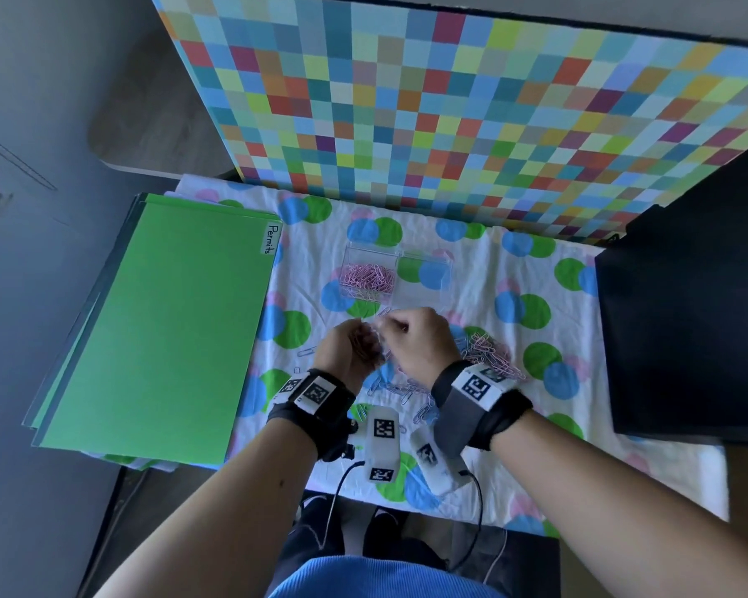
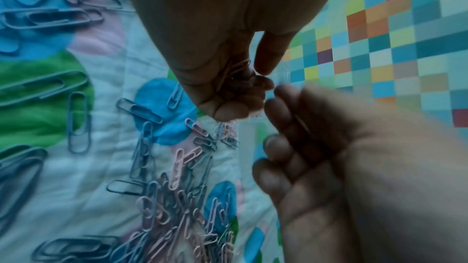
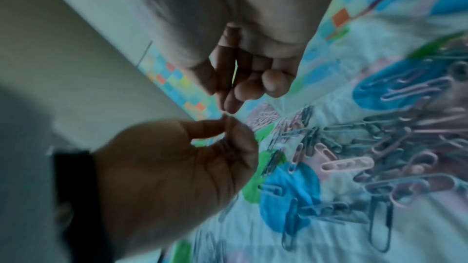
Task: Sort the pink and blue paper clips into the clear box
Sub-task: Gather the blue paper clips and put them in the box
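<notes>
Left hand (image 2: 215, 51) cups pink clips (image 2: 235, 71); right hand (image 1: 415, 343) pinches toward it. Next, empty them into the box (image 1: 396, 274).

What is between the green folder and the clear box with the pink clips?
In the head view, only dotted white cloth lies between the green paper folder and the clear plastic box.

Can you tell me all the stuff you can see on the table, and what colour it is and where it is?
clear box: one, see-through, two compartments, middle of cloth; left compartment holds pink paper clips, right looks empty
loose paper clips: many, pink and blue mixed, on cloth near the hands
cloth: one, white with blue, green, pink dots
folder: green, labelled Permits, left
checkered board: multicoloured, behind
black object: right
left hand: holds pink clips
right hand: fingertips meet left hand's
</notes>
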A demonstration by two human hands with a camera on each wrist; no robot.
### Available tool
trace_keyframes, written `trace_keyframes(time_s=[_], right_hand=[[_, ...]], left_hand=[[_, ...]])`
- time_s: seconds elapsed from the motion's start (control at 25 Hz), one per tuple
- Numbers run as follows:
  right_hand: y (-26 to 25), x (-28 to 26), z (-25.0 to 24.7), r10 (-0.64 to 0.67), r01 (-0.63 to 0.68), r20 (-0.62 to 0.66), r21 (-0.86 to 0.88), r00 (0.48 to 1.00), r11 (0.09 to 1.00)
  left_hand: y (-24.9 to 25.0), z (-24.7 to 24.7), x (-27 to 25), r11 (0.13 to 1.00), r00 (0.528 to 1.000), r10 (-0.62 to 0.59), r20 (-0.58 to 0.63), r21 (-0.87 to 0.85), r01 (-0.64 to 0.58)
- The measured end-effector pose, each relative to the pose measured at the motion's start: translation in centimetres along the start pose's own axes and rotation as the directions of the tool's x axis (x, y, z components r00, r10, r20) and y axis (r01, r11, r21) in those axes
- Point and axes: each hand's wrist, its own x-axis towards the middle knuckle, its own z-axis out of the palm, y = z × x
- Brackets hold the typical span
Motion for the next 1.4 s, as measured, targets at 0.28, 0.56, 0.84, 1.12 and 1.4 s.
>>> trace_keyframes(time_s=[0.28, 0.56, 0.84, 1.12, 1.4], right_hand=[[5.0, -0.5, -2.8, 0.070, -0.066, 0.006, -0.232, 0.998, 0.970], [5.0, -1.1, -0.7, 0.015, 0.024, 0.097, -0.388, 0.995, 0.921], [4.8, -0.4, 0.9, 0.146, -0.070, 0.139, -0.440, 0.980, 0.895], [4.5, -1.0, 0.5, 0.084, 0.004, 0.177, -0.446, 0.981, 0.895], [5.0, -2.2, 0.0, 0.062, 0.015, 0.161, -0.438, 0.985, 0.899]], left_hand=[[-0.1, -0.4, 1.3, 0.130, 0.917, 0.387, 0.097, 0.979, -0.158], [-1.4, -0.9, 1.9, -0.265, 0.896, 0.344, 0.281, 0.945, -0.195], [-1.1, -1.8, 0.8, -0.233, 0.885, 0.370, 0.282, 0.950, -0.206], [-0.8, -2.9, 0.8, 0.244, 0.905, 0.409, 0.114, 0.942, -0.229], [0.4, -2.9, -0.6, 0.962, 0.990, 0.080, -0.114, 0.269, -0.047]])
